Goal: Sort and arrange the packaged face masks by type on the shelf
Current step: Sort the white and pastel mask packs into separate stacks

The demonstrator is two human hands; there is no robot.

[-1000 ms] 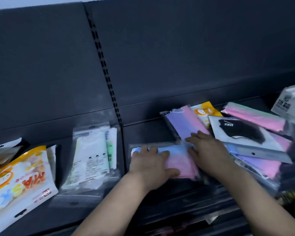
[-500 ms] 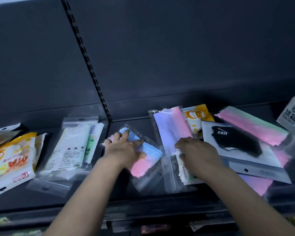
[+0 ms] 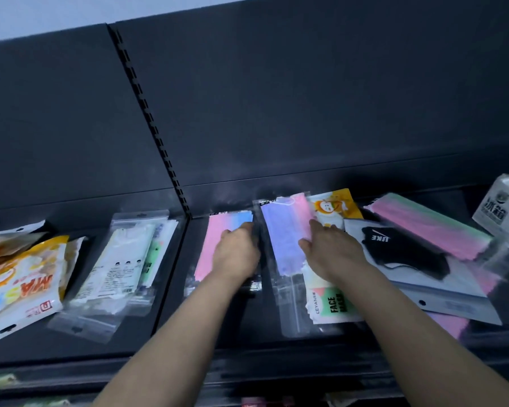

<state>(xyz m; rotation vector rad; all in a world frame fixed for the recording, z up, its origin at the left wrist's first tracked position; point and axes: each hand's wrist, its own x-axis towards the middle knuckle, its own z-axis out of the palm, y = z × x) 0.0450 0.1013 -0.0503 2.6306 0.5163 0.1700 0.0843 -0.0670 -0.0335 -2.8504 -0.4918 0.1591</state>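
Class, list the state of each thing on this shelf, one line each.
left hand, resting on pink-blue mask pack
pink-blue mask pack, lying flat, pinned
right hand, fingers straight on purple-pink mask pack
purple-pink mask pack, flat, beside FACE MASK pack
black mask pack, lying flat, topmost at right

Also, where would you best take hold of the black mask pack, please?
Probably by its near header strip, the flat end with the hang hole, coming from the near side. The black mask pack lies flat on top of the pink packs, and that strip is thin, uncovered and points toward you; the right hand is closest.
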